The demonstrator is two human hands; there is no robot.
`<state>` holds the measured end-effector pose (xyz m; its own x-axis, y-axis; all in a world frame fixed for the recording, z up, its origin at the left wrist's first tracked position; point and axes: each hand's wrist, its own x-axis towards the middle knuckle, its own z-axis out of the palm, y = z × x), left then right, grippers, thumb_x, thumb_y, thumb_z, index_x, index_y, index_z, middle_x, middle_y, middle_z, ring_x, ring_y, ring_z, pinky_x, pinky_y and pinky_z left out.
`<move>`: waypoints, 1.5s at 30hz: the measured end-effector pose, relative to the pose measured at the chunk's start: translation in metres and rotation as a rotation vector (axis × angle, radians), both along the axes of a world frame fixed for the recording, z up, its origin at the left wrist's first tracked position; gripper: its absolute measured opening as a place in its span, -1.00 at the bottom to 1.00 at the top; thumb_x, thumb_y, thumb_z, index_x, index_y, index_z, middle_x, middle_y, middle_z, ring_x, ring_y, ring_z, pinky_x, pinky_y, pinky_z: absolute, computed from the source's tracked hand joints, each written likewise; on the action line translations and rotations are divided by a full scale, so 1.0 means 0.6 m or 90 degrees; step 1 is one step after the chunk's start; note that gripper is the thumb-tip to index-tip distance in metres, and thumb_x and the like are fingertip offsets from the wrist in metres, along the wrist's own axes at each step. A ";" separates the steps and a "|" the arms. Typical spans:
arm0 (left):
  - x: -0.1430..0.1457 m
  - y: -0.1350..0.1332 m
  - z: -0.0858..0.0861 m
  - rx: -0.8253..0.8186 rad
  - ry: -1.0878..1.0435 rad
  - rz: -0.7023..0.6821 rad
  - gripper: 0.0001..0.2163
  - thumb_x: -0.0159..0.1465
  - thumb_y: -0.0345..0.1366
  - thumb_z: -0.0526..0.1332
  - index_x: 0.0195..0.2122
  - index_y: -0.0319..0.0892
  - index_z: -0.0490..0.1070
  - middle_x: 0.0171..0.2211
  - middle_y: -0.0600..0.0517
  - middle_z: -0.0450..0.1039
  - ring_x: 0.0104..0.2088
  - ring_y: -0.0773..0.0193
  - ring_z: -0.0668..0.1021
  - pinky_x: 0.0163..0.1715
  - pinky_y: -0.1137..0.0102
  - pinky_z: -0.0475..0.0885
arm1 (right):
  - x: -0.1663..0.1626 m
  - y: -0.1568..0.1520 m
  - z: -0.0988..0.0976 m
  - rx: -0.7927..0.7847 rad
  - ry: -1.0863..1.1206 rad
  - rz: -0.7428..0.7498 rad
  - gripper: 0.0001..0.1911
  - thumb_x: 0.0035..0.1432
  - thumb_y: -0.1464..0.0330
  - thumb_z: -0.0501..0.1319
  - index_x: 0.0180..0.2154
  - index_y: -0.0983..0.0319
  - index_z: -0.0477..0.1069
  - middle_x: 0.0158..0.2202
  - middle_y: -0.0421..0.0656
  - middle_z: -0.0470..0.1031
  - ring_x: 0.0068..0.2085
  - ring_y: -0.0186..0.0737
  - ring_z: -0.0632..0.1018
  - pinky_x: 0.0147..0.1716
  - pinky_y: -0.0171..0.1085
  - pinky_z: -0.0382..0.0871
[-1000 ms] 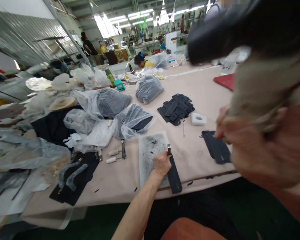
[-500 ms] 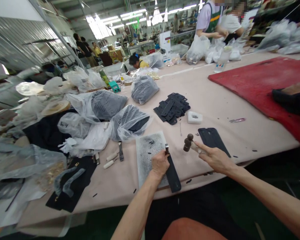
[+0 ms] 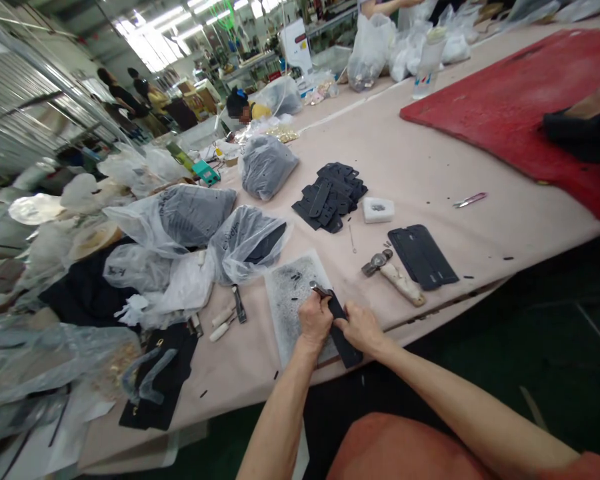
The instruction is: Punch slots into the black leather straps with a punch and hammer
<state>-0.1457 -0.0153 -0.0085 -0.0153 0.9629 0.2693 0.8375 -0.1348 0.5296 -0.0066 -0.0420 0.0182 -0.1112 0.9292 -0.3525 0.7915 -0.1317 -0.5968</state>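
Observation:
My left hand (image 3: 314, 319) is closed around a metal punch (image 3: 320, 289), which leans over with its shiny end showing above the fist. Under it a long black strip (image 3: 349, 352) lies along the right side of a speckled white board (image 3: 280, 291). My right hand (image 3: 363, 329) pinches the strip's right edge, its thumb pointing toward the left hand. To the right, a hammer (image 3: 397, 280) with a pale worn handle rests on the table, beside black flat pieces (image 3: 423, 257). Small black scraps lie on the board.
Beyond the board are a pile of black pieces (image 3: 330, 197) and a white block (image 3: 379, 211) holding small bits. Thread snips (image 3: 470, 200) lie at right, near a red sheet (image 3: 520, 100). Plastic bags (image 3: 250, 243) and white-handled tools (image 3: 223, 327) are on the left.
My right hand has put down the hammer and moved left onto the black strip. The punch has gone from upright to tilted in my left hand. The camera view has shifted.

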 end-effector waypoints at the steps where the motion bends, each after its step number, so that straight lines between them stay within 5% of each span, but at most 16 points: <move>1: 0.000 0.002 0.002 -0.008 -0.028 0.026 -0.86 0.27 -0.38 0.14 -0.35 -0.16 0.49 -0.41 -0.05 0.58 -0.39 0.20 0.58 -0.36 0.38 0.36 | -0.004 0.000 -0.004 -0.005 -0.003 -0.010 -0.78 0.18 0.26 0.20 -0.19 0.27 0.41 -0.30 0.00 0.56 -0.24 -0.05 0.55 -0.31 -0.21 0.20; 7: -0.018 0.029 0.029 -0.020 -0.183 0.229 -0.84 0.23 -0.26 0.16 -0.45 -0.17 0.44 -0.53 0.01 0.50 -0.48 0.22 0.50 -0.43 0.37 0.30 | 0.010 0.012 -0.013 -0.026 0.031 -0.004 -0.88 0.16 0.32 0.18 -0.35 0.24 0.40 -0.41 -0.10 0.50 -0.33 -0.17 0.48 -0.36 -0.26 0.12; 13: -0.033 -0.005 0.039 -0.005 -0.205 0.198 -0.82 0.23 -0.22 0.16 -0.45 -0.16 0.45 -0.48 0.00 0.53 -0.43 0.21 0.53 -0.39 0.36 0.35 | 0.009 0.032 -0.034 0.003 0.091 -0.056 -0.85 0.10 0.31 0.23 -0.45 0.23 0.37 -0.50 -0.20 0.43 -0.41 -0.27 0.40 -0.42 -0.32 0.08; 22: -0.026 -0.047 0.025 -0.058 -0.229 0.040 -0.86 0.23 -0.35 0.14 -0.38 -0.16 0.50 -0.41 -0.01 0.59 -0.37 0.21 0.60 -0.32 0.35 0.46 | -0.016 0.157 -0.020 0.082 0.112 -0.049 -0.81 0.19 0.25 0.17 -0.30 0.24 0.45 -0.36 -0.13 0.53 -0.31 -0.26 0.47 -0.33 -0.33 0.19; 32: -0.024 -0.039 0.012 -0.080 -0.238 0.016 -0.85 0.25 -0.41 0.15 -0.30 -0.15 0.52 -0.31 0.00 0.62 -0.27 0.22 0.63 -0.22 0.37 0.50 | 0.024 0.004 -0.048 0.150 0.254 0.012 -0.55 0.05 0.45 0.16 0.03 0.24 0.43 -0.42 -0.22 0.44 -0.38 -0.23 0.44 -0.29 -0.27 0.31; 45: -0.025 -0.043 -0.001 -0.040 -0.212 -0.035 -0.82 0.27 -0.40 0.16 -0.18 -0.13 0.52 -0.19 -0.01 0.64 -0.13 0.21 0.64 -0.07 0.30 0.55 | 0.010 -0.005 -0.064 0.238 0.243 -0.042 -0.66 0.09 0.43 0.20 -0.06 0.26 0.49 -0.42 -0.18 0.39 -0.35 -0.21 0.42 -0.26 -0.24 0.32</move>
<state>-0.1606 -0.0408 -0.0090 -0.0394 0.9794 0.1981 0.6090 -0.1336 0.7818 -0.0003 -0.0452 -0.0203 -0.1035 0.9930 0.0575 0.5067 0.1024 -0.8560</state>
